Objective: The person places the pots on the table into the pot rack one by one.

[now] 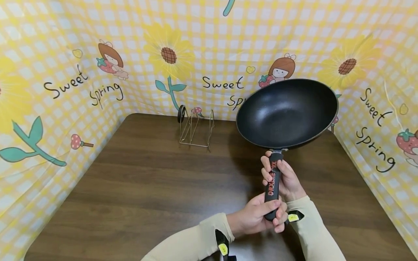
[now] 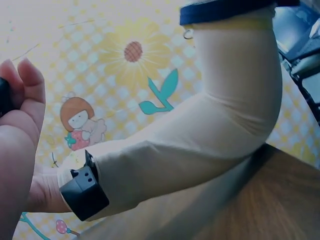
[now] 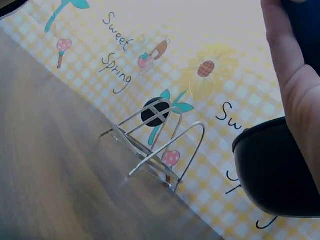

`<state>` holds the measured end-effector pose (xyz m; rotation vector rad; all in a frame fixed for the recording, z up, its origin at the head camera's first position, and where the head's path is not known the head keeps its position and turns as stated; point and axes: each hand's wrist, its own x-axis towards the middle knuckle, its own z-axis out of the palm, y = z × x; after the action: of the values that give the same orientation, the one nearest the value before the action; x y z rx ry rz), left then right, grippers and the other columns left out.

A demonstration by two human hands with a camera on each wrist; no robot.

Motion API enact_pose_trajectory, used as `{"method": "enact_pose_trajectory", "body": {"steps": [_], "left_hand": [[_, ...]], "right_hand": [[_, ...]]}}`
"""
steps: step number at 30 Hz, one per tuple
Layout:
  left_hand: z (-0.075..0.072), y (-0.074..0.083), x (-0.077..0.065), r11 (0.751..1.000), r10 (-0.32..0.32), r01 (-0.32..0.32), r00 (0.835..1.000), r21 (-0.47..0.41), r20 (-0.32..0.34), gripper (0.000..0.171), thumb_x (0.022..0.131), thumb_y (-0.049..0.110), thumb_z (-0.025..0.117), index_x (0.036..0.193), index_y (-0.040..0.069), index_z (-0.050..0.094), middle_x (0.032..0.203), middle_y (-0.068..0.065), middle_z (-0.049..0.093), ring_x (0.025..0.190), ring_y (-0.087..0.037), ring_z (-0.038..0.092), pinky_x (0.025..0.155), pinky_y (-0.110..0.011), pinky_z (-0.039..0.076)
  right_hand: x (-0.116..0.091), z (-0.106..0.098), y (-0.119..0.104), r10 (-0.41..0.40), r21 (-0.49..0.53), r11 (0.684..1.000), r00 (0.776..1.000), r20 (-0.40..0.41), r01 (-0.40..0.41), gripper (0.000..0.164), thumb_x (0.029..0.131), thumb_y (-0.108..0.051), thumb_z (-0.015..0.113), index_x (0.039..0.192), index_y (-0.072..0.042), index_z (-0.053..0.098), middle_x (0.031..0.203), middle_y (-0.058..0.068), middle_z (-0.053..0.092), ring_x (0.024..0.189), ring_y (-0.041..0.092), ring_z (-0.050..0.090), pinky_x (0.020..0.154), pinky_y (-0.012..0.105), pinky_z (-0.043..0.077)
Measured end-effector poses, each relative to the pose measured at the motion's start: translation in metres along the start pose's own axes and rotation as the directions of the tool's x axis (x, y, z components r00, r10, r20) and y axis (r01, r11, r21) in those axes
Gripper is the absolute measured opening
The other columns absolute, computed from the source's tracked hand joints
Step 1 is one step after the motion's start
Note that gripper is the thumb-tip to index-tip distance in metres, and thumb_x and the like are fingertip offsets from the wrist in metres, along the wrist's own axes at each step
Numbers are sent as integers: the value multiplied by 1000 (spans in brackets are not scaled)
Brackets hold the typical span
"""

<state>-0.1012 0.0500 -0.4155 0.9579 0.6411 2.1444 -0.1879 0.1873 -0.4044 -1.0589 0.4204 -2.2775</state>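
Observation:
A deep black frying pan [image 1: 287, 112] is held up over the right side of the table, its hollow inside facing me and its handle [image 1: 271, 187] pointing down. Red letters run along the handle. My right hand [image 1: 291, 181] grips the upper handle just below the metal joint, fingers curled around one side and thumb on the other. Lower down, my left hand [image 1: 258, 216] holds the handle's butt end, with the thumb across it. In the left wrist view, curled fingers [image 2: 31, 82] and a bit of black handle show at the left edge.
A thin wire rack [image 1: 196, 136] stands at the back of the brown wooden table [image 1: 156, 192], left of the pan. A small black disc [image 1: 181, 114] is at its left end. A yellow checked cloth [image 1: 209, 40] with flowers and lettering walls in the back and sides.

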Motion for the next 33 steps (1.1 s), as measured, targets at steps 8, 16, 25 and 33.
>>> {"method": "enact_pose_trajectory", "body": {"steps": [8, 16, 25, 33], "left_hand": [[-1, 14, -6, 1000, 7, -5, 999, -24, 50, 16, 102, 40, 48, 97, 25, 46, 81, 10, 44, 68, -7, 40, 62, -19, 37], [2, 29, -9, 994, 10, -4, 998, -105, 54, 19, 103, 38, 53, 95, 23, 43, 79, 10, 40, 65, -3, 37, 60, -16, 36], [-5, 40, -13, 981, 56, -40, 995, -192, 80, 18, 103, 35, 53, 104, 21, 42, 81, 9, 39, 65, -3, 35, 56, -15, 33], [-13, 42, -18, 978, 32, -13, 996, -209, 89, 16, 102, 36, 52, 105, 22, 44, 81, 9, 39, 67, -3, 36, 59, -15, 33]], "right_hand": [[12, -4, 7, -9, 26, 1000, 997, 71, 7, 28, 108, -13, 33, 134, -4, 36, 109, 17, 51, 94, 28, 62, 92, 40, 53], [23, -6, 16, -61, 46, 997, 993, 101, 56, 28, 108, -12, 36, 135, -4, 37, 109, 16, 49, 100, 28, 61, 94, 39, 52], [40, -2, 23, -112, 91, 990, 991, 67, 106, 24, 105, -5, 42, 129, -1, 44, 107, 14, 45, 100, 28, 59, 95, 37, 50], [41, -8, 24, -84, 22, 996, 994, 74, 82, 23, 106, -5, 42, 129, -3, 44, 107, 14, 49, 100, 26, 60, 94, 38, 51]]}}
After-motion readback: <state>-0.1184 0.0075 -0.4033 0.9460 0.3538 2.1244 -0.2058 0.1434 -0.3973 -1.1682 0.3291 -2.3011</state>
